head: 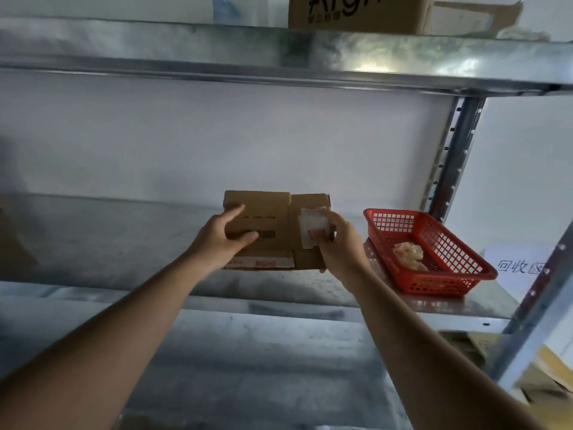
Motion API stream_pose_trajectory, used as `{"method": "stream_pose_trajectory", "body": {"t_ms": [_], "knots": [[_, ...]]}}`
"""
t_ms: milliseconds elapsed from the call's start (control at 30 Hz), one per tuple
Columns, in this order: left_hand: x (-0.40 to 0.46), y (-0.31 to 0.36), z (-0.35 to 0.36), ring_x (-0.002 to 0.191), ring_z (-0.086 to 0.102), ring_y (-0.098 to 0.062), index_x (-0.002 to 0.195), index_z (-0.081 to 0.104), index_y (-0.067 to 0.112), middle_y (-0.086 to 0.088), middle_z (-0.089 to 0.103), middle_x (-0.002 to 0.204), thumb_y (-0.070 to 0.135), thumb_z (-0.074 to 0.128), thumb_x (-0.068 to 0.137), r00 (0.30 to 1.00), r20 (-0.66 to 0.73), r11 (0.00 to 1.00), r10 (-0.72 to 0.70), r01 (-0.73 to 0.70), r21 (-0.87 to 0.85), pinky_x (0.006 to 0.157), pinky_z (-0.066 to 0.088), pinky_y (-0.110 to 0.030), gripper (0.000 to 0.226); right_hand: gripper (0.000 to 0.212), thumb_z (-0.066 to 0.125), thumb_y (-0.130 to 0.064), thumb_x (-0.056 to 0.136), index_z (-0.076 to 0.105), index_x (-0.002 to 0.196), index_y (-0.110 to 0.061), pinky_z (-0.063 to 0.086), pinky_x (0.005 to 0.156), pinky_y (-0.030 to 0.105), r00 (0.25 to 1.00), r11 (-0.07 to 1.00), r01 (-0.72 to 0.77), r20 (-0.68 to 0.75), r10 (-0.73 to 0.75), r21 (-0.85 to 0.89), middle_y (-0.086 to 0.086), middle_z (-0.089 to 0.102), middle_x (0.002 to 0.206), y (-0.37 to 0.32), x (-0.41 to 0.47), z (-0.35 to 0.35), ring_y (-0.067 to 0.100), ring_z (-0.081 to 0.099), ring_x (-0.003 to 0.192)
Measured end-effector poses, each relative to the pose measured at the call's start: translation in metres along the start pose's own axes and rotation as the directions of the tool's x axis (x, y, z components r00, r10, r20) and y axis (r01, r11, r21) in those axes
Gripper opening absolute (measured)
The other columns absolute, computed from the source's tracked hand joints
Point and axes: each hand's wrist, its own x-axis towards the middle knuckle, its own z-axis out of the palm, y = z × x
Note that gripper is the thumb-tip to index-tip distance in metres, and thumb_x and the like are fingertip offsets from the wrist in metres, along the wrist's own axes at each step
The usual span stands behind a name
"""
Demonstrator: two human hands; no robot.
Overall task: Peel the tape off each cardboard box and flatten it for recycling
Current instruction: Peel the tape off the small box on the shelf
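A small brown cardboard box (273, 212) lies on the metal shelf (108, 243), flaps spread, with a barcode on top and red-printed tape along its near edge. My left hand (221, 240) holds the box's left part, thumb across the top and a finger stretched toward the far corner. My right hand (336, 243) pinches a strip of clear tape (311, 225) that lifts off the box's right flap.
A red plastic basket (440, 259) with a wad of crumpled tape (409, 254) stands right of the box. A white paper sign (514, 265) lies beyond it. Another cardboard box (359, 10) sits on the shelf above. Flat cardboard (545, 377) lies lower right.
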Motion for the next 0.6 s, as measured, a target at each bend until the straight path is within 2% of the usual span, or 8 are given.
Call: {"method": "stream_pose_trajectory", "body": {"t_ms": [100,133,233,300,367,467,533,600], "knots": [[0.005,-0.008,-0.002,0.146,0.041,-0.026,0.156,0.046,0.026,-0.008,0.040,0.159,0.054,0.076,0.087,0.997,0.070,0.980,-0.037,0.022,0.198,0.119,0.030,-0.034,0.080,0.049,0.067,-0.023,0.100,0.054,0.147,-0.024,0.048,0.058,0.013,0.999,0.977,-0.045,-0.039,0.038,-0.210,-0.002,0.065,0.116,0.003,-0.014,0.012,0.013,0.064,0.093],[0.005,-0.011,-0.002,0.144,0.043,-0.029,0.155,0.046,0.021,-0.012,0.039,0.156,0.056,0.074,0.088,0.995,0.096,0.961,-0.040,0.012,0.275,0.120,0.031,-0.035,0.081,0.046,0.066,-0.025,0.100,0.056,0.145,-0.022,0.046,0.062,0.014,0.999,0.956,-0.046,-0.034,0.038,-0.291,-0.002,0.066,0.113,0.004,-0.020,0.016,0.014,0.063,0.094],[0.002,-0.021,0.001,0.141,0.043,-0.032,0.153,0.050,0.017,-0.010,0.032,0.154,0.064,0.072,0.085,0.983,0.179,0.911,-0.035,-0.042,0.410,0.120,0.031,-0.040,0.086,0.045,0.064,-0.040,0.099,0.058,0.141,-0.024,0.048,0.091,0.032,0.998,0.810,-0.065,-0.019,0.067,-0.583,0.008,0.062,0.129,0.007,-0.036,0.025,0.025,0.057,0.115],[0.001,-0.025,0.004,0.141,0.043,-0.031,0.146,0.057,0.025,-0.004,0.036,0.156,0.077,0.070,0.077,0.975,0.221,0.878,-0.013,-0.095,0.469,0.119,0.033,-0.045,0.087,0.050,0.063,-0.048,0.096,0.059,0.142,-0.027,0.038,0.110,0.042,0.996,0.681,-0.056,0.003,0.085,-0.730,0.012,0.052,0.141,0.009,-0.043,0.029,0.031,0.046,0.129],[0.001,-0.028,0.010,0.141,0.039,-0.033,0.141,0.060,0.036,0.000,0.039,0.156,0.087,0.059,0.075,0.963,0.269,0.820,-0.012,-0.145,0.554,0.117,0.031,-0.046,0.084,0.047,0.059,-0.044,0.099,0.058,0.144,-0.030,0.034,0.113,0.044,0.997,0.648,-0.009,0.042,0.064,-0.762,0.012,0.045,0.148,0.010,-0.046,0.033,0.034,0.039,0.135],[0.000,-0.030,0.019,0.145,0.028,-0.039,0.147,0.050,0.046,0.003,0.034,0.163,0.084,0.045,0.086,0.940,0.342,0.741,0.008,-0.235,0.628,0.117,0.029,-0.054,0.072,0.038,0.050,-0.031,0.105,0.060,0.141,-0.028,0.042,0.109,0.045,0.990,0.670,0.086,0.141,0.028,-0.737,0.010,0.050,0.146,0.011,-0.045,0.039,0.032,0.048,0.131],[0.000,-0.031,0.024,0.154,0.018,-0.037,0.154,0.036,0.052,0.005,0.026,0.169,0.076,0.036,0.096,0.908,0.418,0.729,0.032,-0.307,0.612,0.120,0.024,-0.056,0.062,0.037,0.043,-0.034,0.108,0.059,0.140,-0.026,0.045,0.107,0.047,0.977,0.701,0.124,0.212,0.039,-0.702,0.009,0.053,0.143,0.010,-0.044,0.043,0.031,0.053,0.127],[0.001,-0.031,0.026,0.158,0.009,-0.035,0.159,0.024,0.051,0.004,0.014,0.173,0.072,0.025,0.101,0.873,0.488,0.707,0.003,-0.347,0.616,0.124,0.017,-0.054,0.061,0.043,0.034,-0.047,0.110,0.049,0.146,-0.029,0.041,0.113,0.052,0.955,0.688,0.149,0.284,0.088,-0.711,0.012,0.049,0.148,0.011,-0.044,0.046,0.033,0.049,0.136]]}}
